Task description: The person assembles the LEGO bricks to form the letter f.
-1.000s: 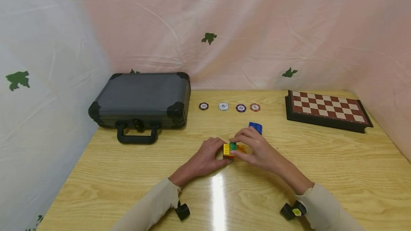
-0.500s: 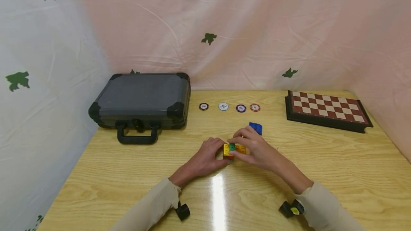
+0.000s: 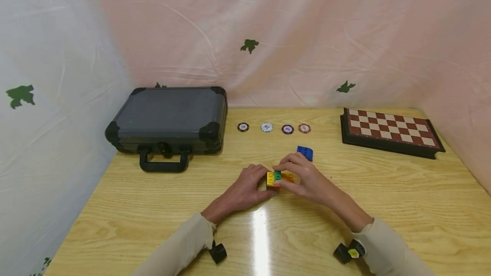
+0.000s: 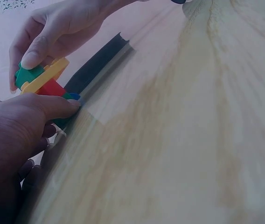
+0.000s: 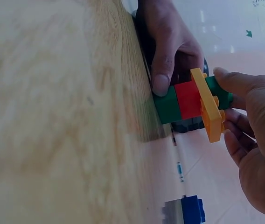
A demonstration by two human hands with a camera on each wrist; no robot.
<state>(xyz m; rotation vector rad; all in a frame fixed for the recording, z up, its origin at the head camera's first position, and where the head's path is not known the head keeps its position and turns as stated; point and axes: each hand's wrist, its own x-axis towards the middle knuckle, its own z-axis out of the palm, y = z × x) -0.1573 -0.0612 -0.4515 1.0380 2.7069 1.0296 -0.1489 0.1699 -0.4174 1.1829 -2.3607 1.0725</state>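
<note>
Between the two hands stands a small stack of toy building bricks. In the right wrist view it runs from a green bottom brick (image 5: 167, 106) through a red brick (image 5: 187, 100) to a long yellow plate (image 5: 209, 112). A second green brick (image 3: 277, 176) sits at the top, over the plate's middle. My left hand (image 3: 245, 188) holds the stack low down, its thumb against the bottom green brick. Coming from the right, my right hand (image 3: 303, 180) pinches the top green brick between thumb and fingers. The yellow plate juts out beneath the right fingers.
Just beyond the right hand lies a blue brick (image 3: 305, 153). Farther back, several poker chips (image 3: 267, 127) form a row. A grey case (image 3: 168, 116) with a black handle stands at left. To the right lies a folded chessboard (image 3: 391, 129). Fabric hangs behind the table (image 3: 172, 216).
The top green brick and the right fingertips have shifted slightly left over the yellow plate since the first frame. My left hand has kept its place around the stack.
</note>
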